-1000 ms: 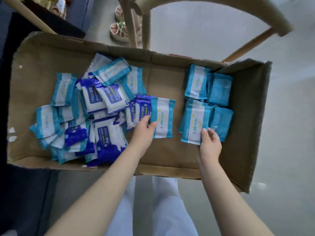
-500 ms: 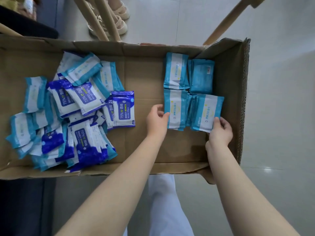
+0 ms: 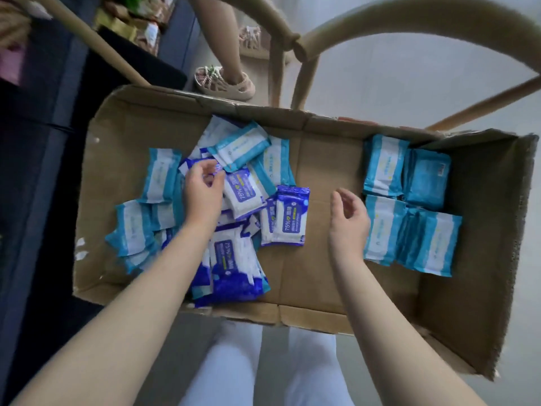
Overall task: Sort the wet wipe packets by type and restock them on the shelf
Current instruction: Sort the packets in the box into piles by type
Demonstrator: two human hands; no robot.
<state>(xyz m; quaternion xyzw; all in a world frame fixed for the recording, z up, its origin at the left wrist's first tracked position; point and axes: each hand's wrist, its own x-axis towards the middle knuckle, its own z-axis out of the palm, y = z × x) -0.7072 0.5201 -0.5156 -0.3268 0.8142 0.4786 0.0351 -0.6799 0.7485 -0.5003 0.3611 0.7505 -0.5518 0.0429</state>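
Observation:
An open cardboard box [image 3: 292, 315] holds the wet wipe packets. On its left lies a mixed pile: light blue packets [image 3: 240, 148] and dark blue "75%" packets [image 3: 288, 221]. Along the right wall stand sorted rows of light blue packets [image 3: 383, 168]. My left hand [image 3: 203, 189] is over the pile, its curled fingers and thumb pinching the edge of a dark blue packet [image 3: 241, 193]. My right hand [image 3: 348, 218] hovers above the bare box floor just left of the sorted rows, fingers loosely curled and holding nothing.
A wooden chair [image 3: 307, 48] stands behind the box. Another person's sandalled foot [image 3: 225, 80] is at the box's far edge. Dark furniture [image 3: 44, 112] runs along the left. My white trousers [image 3: 234, 361] show below the box.
Both hands left the sorted light blue rows. My left hand crossed to the mixed pile and closed on a dark blue packet. My right hand drew back left, empty.

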